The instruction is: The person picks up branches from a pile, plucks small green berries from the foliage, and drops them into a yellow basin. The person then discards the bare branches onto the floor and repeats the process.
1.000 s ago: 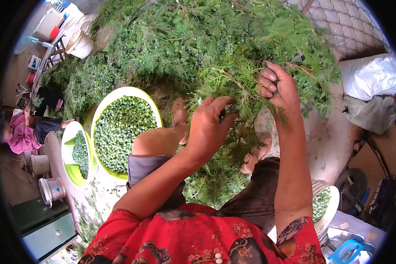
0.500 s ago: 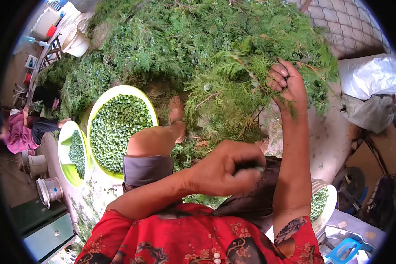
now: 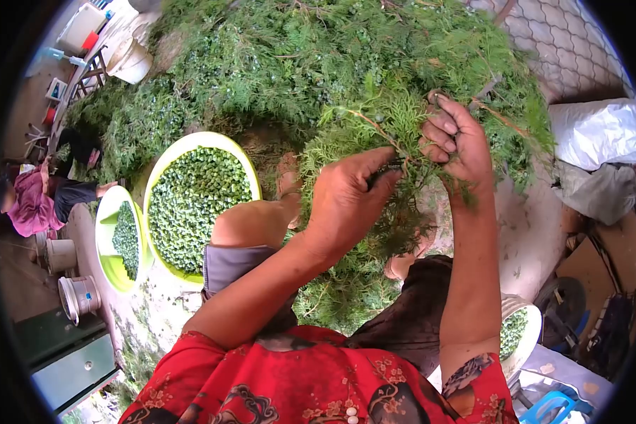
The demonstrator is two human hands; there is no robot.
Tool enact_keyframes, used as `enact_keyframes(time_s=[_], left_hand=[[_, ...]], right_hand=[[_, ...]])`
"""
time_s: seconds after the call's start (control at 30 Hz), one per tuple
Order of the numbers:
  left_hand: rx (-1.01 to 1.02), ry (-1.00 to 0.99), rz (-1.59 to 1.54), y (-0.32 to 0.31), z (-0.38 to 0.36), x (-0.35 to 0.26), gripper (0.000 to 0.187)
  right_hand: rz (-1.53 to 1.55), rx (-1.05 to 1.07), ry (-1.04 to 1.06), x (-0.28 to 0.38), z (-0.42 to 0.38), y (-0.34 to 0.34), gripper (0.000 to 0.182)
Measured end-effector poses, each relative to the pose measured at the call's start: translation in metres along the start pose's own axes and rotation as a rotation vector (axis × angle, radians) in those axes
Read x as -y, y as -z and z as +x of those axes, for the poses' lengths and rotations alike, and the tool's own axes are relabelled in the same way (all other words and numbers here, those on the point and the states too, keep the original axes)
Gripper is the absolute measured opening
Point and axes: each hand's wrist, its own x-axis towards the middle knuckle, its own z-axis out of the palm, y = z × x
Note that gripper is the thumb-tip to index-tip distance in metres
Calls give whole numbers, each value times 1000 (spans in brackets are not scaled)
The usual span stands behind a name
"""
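My right hand [image 3: 461, 140] grips a leafy evergreen branch [image 3: 378, 127] with flat green sprays and a brown stem. A small round green cone [image 3: 379, 119] shows near the stem. My left hand [image 3: 353, 189] is at the branch's lower part, thumb and forefinger closed together against the sprays. What lies between those fingertips is hidden. Close on the left stands a yellow-green tub [image 3: 254, 177] full of small green cones [image 3: 198, 205]. More cut branches [image 3: 283, 63] lie heaped beyond both hands.
A second yellow-green basin [image 3: 108, 265] holds fewer cones. A white bucket [image 3: 537, 332] with cones stands at lower right. Another person [image 3: 32, 201] sits at far left, near white buckets [image 3: 80, 297]. Silvery sacks [image 3: 601, 131] lie on the right.
My left hand has moved up and forward from in front of my chest to the branch. My right hand still holds the branch in nearly the same spot.
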Motion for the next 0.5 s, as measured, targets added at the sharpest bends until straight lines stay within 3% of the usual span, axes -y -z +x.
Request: enact_keyframes(time_s=[0.13, 0.2, 0.23, 0.33, 0.4, 0.5], left_hand=[[92, 74, 26, 4, 3, -7, 24], [155, 248, -275, 4, 4, -2, 24], [155, 249, -274, 6, 6, -4, 24], [187, 181, -193, 6, 6, -7, 22], [-15, -87, 57, 0, 3, -3, 19], [-55, -36, -31, 1, 2, -3, 17]], right_hand=[[-17, 35, -24, 0, 3, 0, 8], [-13, -29, -9, -2, 1, -7, 6], [-10, -93, 7, -3, 0, -10, 13], [18, -54, 5, -5, 2, -8, 13], [41, -43, 14, -5, 4, -6, 12], [61, 33, 11, -3, 9, 5, 9]])
